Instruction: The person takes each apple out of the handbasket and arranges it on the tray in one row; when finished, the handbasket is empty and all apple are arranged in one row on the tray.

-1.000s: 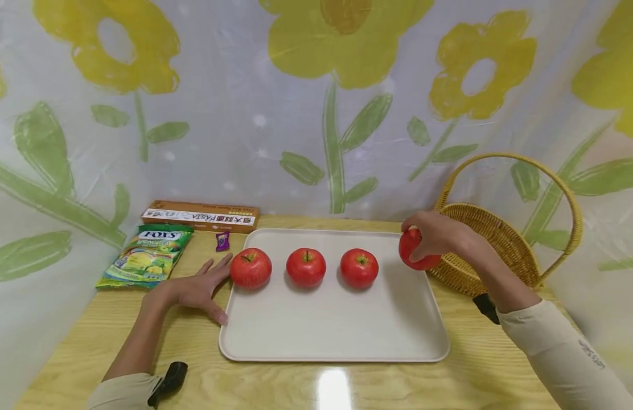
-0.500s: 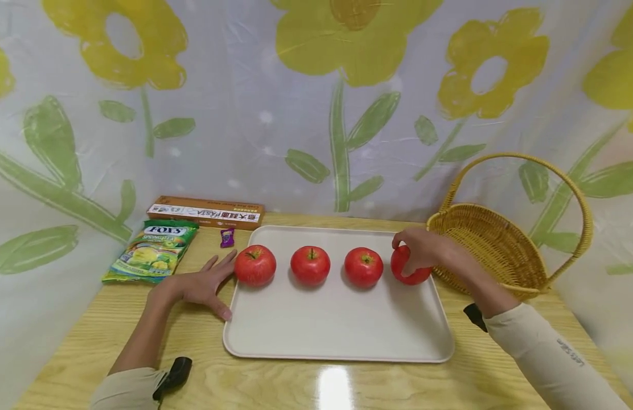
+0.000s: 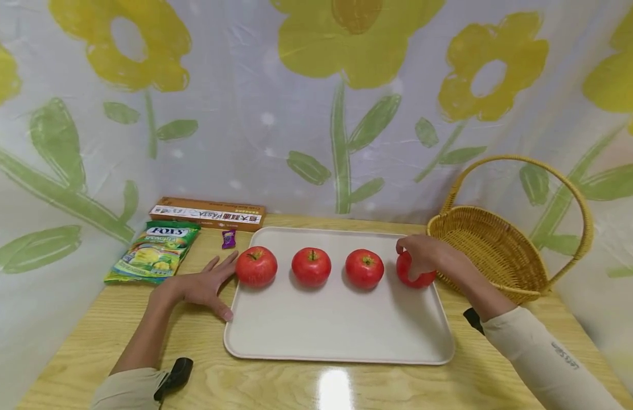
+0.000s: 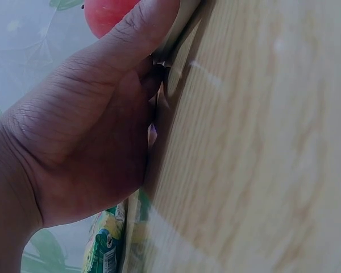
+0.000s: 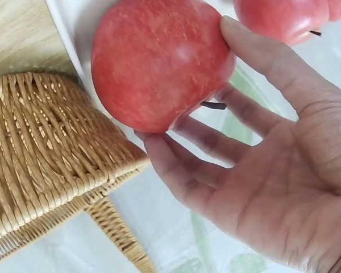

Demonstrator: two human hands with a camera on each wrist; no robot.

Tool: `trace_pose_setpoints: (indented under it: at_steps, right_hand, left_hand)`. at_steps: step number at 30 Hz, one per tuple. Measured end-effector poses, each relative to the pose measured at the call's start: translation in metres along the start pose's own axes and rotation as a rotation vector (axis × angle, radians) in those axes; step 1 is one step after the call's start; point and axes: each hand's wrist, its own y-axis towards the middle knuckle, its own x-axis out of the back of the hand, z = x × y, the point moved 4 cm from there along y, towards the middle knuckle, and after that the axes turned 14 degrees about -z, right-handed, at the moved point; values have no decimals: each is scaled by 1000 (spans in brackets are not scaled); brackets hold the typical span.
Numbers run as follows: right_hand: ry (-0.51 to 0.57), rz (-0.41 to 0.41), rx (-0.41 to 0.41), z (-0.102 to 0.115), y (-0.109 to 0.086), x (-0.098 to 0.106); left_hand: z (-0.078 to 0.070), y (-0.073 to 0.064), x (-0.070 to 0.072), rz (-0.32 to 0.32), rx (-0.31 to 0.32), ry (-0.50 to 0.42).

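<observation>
My right hand [image 3: 424, 253] grips a red apple [image 5: 162, 62] from above, fingertips and thumb spread around its sides, at the right end of a white tray [image 3: 342, 330]. In the right wrist view the apple's stem faces the palm. Three more red apples stand in a row leftward on the tray: one near the middle right [image 3: 365, 269], one at the centre [image 3: 311, 266] and one by the left rim [image 3: 256, 266]. Spread fingers and thumb of my left hand [image 3: 201, 287] rest along the tray's left rim, thumb tip touching it.
A yellow wicker basket [image 3: 488, 245] with a tall handle stands just right of the tray. At the back left lie a brown pasta box [image 3: 209, 213], a green candy bag [image 3: 155, 250] and a small purple wrapped candy [image 3: 228, 239]. A flowered curtain [image 3: 245, 125] closes the back.
My right hand has brought its apple down and slightly leftward, from over the tray's right edge into line with the others. The left hand stays in place; the head view has shifted slightly.
</observation>
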Motion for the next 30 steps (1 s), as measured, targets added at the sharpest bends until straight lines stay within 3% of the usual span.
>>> trace_pose_setpoints:
  at_steps: [9,16,24,27,30]
  right_hand:
    - [11,16,-27,-4,-2,1]
    - [-10,9,1,-3,-3,-1]
    - [-10,-11,0,-2,1,-2]
    - [47,-22,34,-2,1,0]
    - [132,-88,120,-2,-1,13]
  left_hand:
    - [-1,2,-3,-23,-51,-8]
    - [-2,0,0,-24,-15,-9]
    - [0,2,1,-32,-41,-19]
    - [-6,-2,5,-9,-6,2]
    - [-19,-10,24,0,72,59]
